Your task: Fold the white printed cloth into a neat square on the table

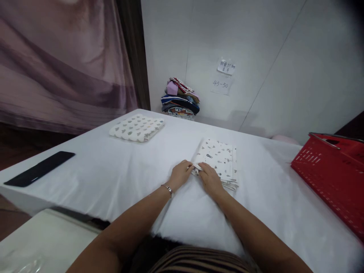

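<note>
Two bare hands work at the near edge of a folded printed cloth (214, 153) lying on a white-covered tabletop (256, 197), just right of its middle. The left hand (181, 175), a bracelet (170, 190) at its wrist, has its fingers drawn together in a closed grip on the bunched near-left corner. The right hand (209, 179) meets it there, thumb and fingers closed in a grip on the same edge, its palm beside the stacked layers. The fingertips of both hands nearly touch.

Toward the far-left corner of the tabletop sits a second folded cloth (138, 128), white with a grey pattern, well apart from the hands. A flat black object (40, 168) lies along the left edge, and a red basket (327, 178) stands at the right. Beyond the far edge, a pile of folded fabrics (181, 99) rises against a pale wall (256, 34), where a handwritten paper reading "45-50" (221, 85) hangs.
</note>
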Motion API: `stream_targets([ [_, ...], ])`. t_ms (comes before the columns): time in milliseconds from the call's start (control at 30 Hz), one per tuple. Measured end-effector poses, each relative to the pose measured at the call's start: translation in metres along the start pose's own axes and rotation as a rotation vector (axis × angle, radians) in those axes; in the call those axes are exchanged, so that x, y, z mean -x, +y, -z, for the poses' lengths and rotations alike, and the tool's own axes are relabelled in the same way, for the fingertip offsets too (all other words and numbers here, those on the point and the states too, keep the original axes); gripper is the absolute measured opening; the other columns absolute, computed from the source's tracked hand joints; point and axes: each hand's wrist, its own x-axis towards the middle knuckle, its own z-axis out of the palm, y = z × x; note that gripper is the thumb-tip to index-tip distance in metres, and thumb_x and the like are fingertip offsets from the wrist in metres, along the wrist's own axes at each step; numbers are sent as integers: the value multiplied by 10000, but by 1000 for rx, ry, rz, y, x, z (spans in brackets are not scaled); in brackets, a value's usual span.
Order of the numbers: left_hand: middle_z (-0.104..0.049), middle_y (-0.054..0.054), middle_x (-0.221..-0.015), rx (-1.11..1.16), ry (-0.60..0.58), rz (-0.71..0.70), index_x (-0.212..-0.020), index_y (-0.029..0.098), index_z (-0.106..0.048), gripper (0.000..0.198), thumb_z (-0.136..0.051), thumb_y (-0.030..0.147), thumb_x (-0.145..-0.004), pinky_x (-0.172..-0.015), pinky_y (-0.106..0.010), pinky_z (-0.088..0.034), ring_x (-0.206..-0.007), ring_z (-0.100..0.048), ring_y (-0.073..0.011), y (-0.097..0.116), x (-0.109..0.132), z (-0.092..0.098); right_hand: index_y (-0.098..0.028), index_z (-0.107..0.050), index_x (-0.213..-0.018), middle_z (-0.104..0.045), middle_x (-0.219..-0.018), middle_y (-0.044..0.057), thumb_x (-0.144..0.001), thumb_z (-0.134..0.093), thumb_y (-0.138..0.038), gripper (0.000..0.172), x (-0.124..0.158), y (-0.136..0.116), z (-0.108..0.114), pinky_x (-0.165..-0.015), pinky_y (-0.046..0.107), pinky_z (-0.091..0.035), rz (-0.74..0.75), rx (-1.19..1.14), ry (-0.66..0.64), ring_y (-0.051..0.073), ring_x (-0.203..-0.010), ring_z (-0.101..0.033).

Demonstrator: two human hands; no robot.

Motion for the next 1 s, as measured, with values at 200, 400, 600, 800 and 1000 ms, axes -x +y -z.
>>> stream_targets([
  [200,-610,4,-897,29,-25,40,-921,224,-605,167,-502,240,-790,-694,-235,-387,-775,-545,-131,1,1,-1,-193,-614,-1025,-507,-1276,80,-902,-377,-155,269,1,0,-3,-962,413,-378,11,-3,6,218,-1214,-398],
  [400,-622,-21,-774,-36,-37,104,-795,183,-587,200,-417,277,-842,-621,-243,-354,-687,-536,-137,10,-3,-1,-186,-616,-1000,-489,-1294,80,-895,-397,-152,245,1,0,-4,-962,406,-380,46,11,26,227,-1221,-387],
  [600,-620,-8,-740,114,-10,193,-752,178,-565,176,-432,270,-822,-623,-231,-368,-682,-539,-128,11,-4,-3,-184,-612,-943,-473,-1305,89,-876,-418,-154,207,1,-3,-1,-968,411,-374,28,-7,29,234,-1229,-377],
  [800,-640,-6,-797,256,-18,334,-839,178,-570,147,-537,279,-738,-626,-224,-403,-702,-561,-127,3,-11,-14,-166,-587,-979,-470,-1295,109,-860,-415,-148,210,1,-4,-1,-938,425,-386,10,-20,13,245,-1206,-388],
  [1000,-652,-17,-791,267,-43,254,-822,179,-612,157,-499,267,-759,-648,-231,-429,-743,-584,-144,0,-9,-11,-163,-522,-1152,-489,-1267,124,-849,-437,-155,315,1,-5,0,-922,420,-390,-39,-31,35,241,-1159,-425],
])
